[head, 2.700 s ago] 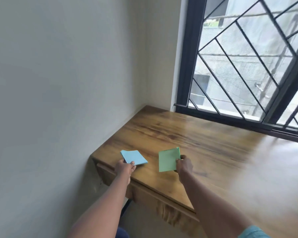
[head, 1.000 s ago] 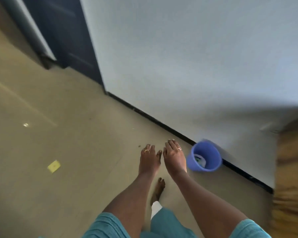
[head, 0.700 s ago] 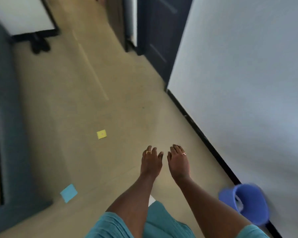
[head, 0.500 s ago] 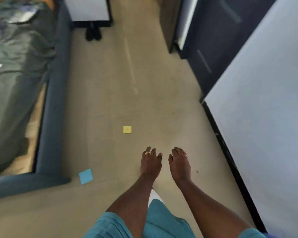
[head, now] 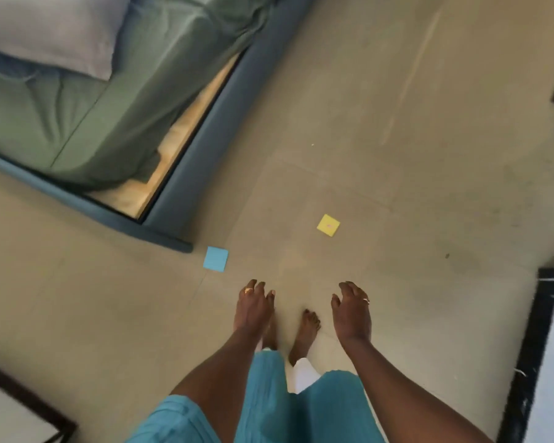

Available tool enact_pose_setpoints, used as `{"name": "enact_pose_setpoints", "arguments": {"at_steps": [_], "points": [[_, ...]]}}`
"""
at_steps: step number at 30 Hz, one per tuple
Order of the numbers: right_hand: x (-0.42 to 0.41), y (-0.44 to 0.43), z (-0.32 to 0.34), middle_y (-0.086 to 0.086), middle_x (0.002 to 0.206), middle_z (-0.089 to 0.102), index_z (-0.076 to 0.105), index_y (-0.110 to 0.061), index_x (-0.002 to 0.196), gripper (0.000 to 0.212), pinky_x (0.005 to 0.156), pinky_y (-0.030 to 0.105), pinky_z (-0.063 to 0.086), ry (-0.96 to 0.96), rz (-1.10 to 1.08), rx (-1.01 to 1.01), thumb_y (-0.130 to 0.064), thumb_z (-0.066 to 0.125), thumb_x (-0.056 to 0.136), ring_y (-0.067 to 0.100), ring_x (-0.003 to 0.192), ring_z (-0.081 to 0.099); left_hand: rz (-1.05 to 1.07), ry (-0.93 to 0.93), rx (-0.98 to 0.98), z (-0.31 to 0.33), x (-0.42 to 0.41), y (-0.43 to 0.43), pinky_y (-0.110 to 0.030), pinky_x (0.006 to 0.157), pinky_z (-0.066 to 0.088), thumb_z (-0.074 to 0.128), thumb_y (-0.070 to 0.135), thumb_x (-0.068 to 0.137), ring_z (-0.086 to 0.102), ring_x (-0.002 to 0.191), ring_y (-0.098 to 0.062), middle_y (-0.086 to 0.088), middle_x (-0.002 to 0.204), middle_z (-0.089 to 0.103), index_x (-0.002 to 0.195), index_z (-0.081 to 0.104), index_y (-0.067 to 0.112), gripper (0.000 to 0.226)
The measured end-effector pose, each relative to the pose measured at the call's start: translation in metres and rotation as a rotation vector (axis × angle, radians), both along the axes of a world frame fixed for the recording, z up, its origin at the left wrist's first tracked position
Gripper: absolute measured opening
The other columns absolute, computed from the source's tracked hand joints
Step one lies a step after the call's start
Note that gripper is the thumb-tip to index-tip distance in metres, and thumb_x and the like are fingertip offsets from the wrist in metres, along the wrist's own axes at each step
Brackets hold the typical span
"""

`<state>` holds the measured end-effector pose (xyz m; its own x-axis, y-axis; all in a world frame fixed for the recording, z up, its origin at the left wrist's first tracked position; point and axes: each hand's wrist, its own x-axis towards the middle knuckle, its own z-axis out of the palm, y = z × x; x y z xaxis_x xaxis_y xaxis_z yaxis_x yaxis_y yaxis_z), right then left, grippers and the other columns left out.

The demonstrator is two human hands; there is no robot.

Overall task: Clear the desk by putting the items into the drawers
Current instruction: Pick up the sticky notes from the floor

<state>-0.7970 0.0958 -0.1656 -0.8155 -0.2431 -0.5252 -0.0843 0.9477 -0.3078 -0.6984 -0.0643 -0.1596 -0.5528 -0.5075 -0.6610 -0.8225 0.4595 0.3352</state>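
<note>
I look down at a beige floor. A blue square note (head: 216, 258) lies flat near the corner of the bed frame. A yellow square note (head: 328, 225) lies further out on the floor. My left hand (head: 252, 304) hangs above the floor with relaxed fingers and holds nothing, just right of and nearer than the blue note. My right hand (head: 351, 310) is held out beside it, fingers spread and loosely bent, empty. The desk and its drawers are out of view.
A bed with a blue-grey frame (head: 186, 174), green sheet and grey pillow (head: 52, 33) fills the upper left. A white wall with a black skirting (head: 531, 356) runs along the right. My bare feet (head: 306, 330) stand below my hands. A dark-edged white panel (head: 20, 414) sits at the bottom left.
I have turned away from the desk, where my hands were on a blue and a green paper; both hands are now empty, have moved apart, and the floor notes are closer.
</note>
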Motion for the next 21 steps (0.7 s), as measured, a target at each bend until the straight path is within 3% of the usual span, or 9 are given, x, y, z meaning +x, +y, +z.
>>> {"name": "enact_pose_setpoints", "arguments": {"at_steps": [8,11,15,21], "points": [[-0.061,-0.026,-0.148,0.016,0.14,0.043,0.048,-0.004,0.133,0.042,0.099,0.038,0.038,-0.091,0.19,0.092,-0.01,0.055,0.091,0.035,0.127,0.038,0.201,-0.168,-0.077,-0.157,0.037,-0.084,-0.037,0.11,0.028,0.045,0.023,0.098,0.041,0.13,-0.037,-0.026,0.139,0.045,0.132,0.049,-0.004,0.043],[-0.094,-0.038,-0.216,0.018,0.14,0.04,0.047,-0.003,0.133,0.044,0.101,0.039,0.037,-0.083,0.282,0.135,-0.011,0.055,0.091,0.038,0.127,0.039,0.24,-0.162,-0.132,-0.233,0.044,-0.108,-0.045,0.103,0.039,0.049,0.019,0.094,0.053,0.118,-0.043,-0.033,0.122,0.056,0.12,0.056,-0.012,0.041],[-0.14,-0.058,-0.319,0.021,0.139,0.04,0.047,-0.002,0.133,0.045,0.104,0.04,0.032,-0.055,0.322,0.126,-0.013,0.057,0.09,0.039,0.127,0.04,0.291,-0.2,-0.106,-0.332,0.043,-0.137,-0.039,0.109,0.026,0.048,0.016,0.097,0.043,0.128,-0.038,-0.026,0.134,0.049,0.131,0.047,-0.007,0.042],[-0.206,-0.085,-0.444,0.021,0.143,0.036,0.047,-0.004,0.134,0.046,0.108,0.036,0.026,-0.004,0.353,0.128,-0.015,0.057,0.091,0.035,0.133,0.034,0.483,-0.198,-0.153,-0.454,0.031,-0.189,-0.037,0.113,0.018,0.05,0.023,0.096,0.029,0.138,-0.033,-0.025,0.145,0.036,0.14,0.035,-0.006,0.054]]}}
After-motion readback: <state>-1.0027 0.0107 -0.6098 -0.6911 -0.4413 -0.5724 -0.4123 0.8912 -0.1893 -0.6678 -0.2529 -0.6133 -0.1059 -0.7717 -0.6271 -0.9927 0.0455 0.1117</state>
